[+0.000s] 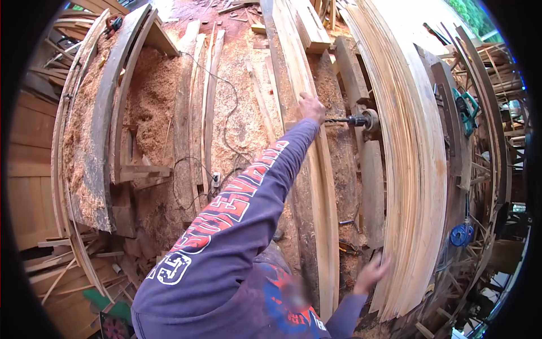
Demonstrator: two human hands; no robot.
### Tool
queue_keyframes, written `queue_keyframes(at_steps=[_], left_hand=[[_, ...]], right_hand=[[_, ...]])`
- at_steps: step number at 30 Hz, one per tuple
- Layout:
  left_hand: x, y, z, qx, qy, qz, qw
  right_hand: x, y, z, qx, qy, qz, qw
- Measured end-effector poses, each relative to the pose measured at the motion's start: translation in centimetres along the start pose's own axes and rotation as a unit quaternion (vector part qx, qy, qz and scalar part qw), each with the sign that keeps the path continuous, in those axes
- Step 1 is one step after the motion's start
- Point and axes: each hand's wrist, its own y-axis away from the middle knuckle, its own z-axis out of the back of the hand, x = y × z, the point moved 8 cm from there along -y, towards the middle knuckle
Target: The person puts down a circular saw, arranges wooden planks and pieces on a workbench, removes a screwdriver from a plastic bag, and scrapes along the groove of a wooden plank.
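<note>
Sawdust (151, 121) hides much of the floor (155, 212). Left hand (311, 107) on long board (325, 237), fingertips hidden, can't tell if clamped; board's far end cut off. Drill bit (337, 120) just right. Right hand (372, 272), fingers apart, beside plank stack (415, 181); contact unclear. Timber clutter (490, 96) far right.

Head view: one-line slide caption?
Left hand over a beam near the drill bit, right hand at the edge of the planks, sawdust around.
</note>
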Motion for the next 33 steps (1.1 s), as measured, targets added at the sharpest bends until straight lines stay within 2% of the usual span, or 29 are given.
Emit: queue_keyframes(at_steps=[3,4,5,6,8,9,10,11,12,13,14,15,16,17,18,21,23,24,25,26,28,30,31,32,33], left_hand=[[1.1,-1.1,-1.5,-0.028,0.019,-0.011,0.999],[1.3,-1.6,-2.0,0.021,0.038,-0.020,0.999],[1.7,-2.1,-2.6,0.063,0.054,-0.024,0.996],[2.4,-2.4,-3.2,0.159,0.113,-0.053,0.979],[5.0,-0.4,-0.3,0.274,0.143,-0.053,0.950],[8.1,-0.8,0.7,0.272,0.126,-0.135,0.944],[12.8,-1.1,0.0,0.338,0.119,-0.250,0.900],[17.7,-0.5,2.4,0.367,0.223,-0.150,0.891],[24.8,-0.5,3.4,0.350,0.200,-0.101,0.910],[31.8,-0.2,5.5,0.298,0.095,-0.167,0.935],[43.2,-0.9,4.8,0.247,0.044,-0.111,0.962],[45.9,1.4,10.8,0.262,-0.016,0.106,0.959],[46.7,3.9,16.3,0.205,-0.038,0.212,0.955],[54.5,4.3,16.8,0.165,-0.082,0.247,0.951],[58.7,5.4,18.1,0.126,-0.045,0.295,0.946],[61.2,5.5,21.8,0.164,-0.039,0.315,0.934],[63.9,3.1,23.0,0.017,-0.060,0.239,0.969],[65.0,1.6,22.1,0.020,-0.065,0.243,0.968],[66.2,0.0,20.6,0.037,-0.014,0.298,0.954],[66.4,-1.7,19.4,0.054,0.037,0.348,0.935],[57.4,-7.6,18.9,0.067,-0.042,0.223,0.972],[51.8,-14.7,16.2,0.087,0.005,0.189,0.978],[46.8,-18.4,15.6,0.114,0.016,0.143,0.983],[40.7,-22.1,15.6,0.143,0.028,0.097,0.985],[35.3,-25.8,15.7,0.146,0.034,0.055,0.987]], right_hand=[[17.5,-5.2,-8.9,0.088,-0.048,0.204,0.974],[22.0,-5.7,-11.8,0.130,-0.066,0.255,0.956],[25.2,-6.1,-14.7,0.150,-0.064,0.257,0.953],[27.4,-6.2,-17.5,0.172,-0.060,0.259,0.949],[28.7,-6.0,-21.9,0.185,-0.052,0.266,0.945],[29.5,-6.3,-23.5,0.200,-0.047,0.266,0.942],[30.1,-6.7,-23.8,0.197,-0.047,0.277,0.939],[29.7,-6.8,-24.1,0.218,-0.064,0.261,0.938],[29.0,-6.5,-24.3,0.242,-0.080,0.240,0.937],[28.9,-6.1,-24.1,0.247,-0.079,0.239,0.936],[28.8,-6.0,-23.8,0.238,-0.059,0.231,0.941],[28.7,-6.0,-23.7,0.228,-0.040,0.226,0.946],[28.6,-6.0,-24.0,0.229,-0.039,0.229,0.945],[28.6,-6.2,-24.3,0.220,-0.031,0.251,0.942],[28.7,-6.3,-24.4,0.210,-0.022,0.273,0.939],[28.8,-6.9,-24.7,0.252,-0.024,0.253,0.934],[28.7,-7.1,-24.9,0.299,0.006,0.222,0.928],[29.3,-7.0,-24.8,0.305,0.007,0.218,0.927],[30.0,-7.2,-24.6,0.296,0.005,0.220,0.930],[30.7,-7.4,-24.5,0.283,0.003,0.220,0.934],[32.3,-8.9,-24.4,0.270,0.004,0.213,0.939],[33.0,-10.6,-27.0,0.462,0.205,0.178,0.844],[33.8,-12.6,-28.0,0.414,0.119,0.195,0.881],[37.1,-14.0,-29.3,0.407,0.117,0.183,0.887],[41.4,-17.0,-30.1,0.346,0.065,0.192,0.916]])
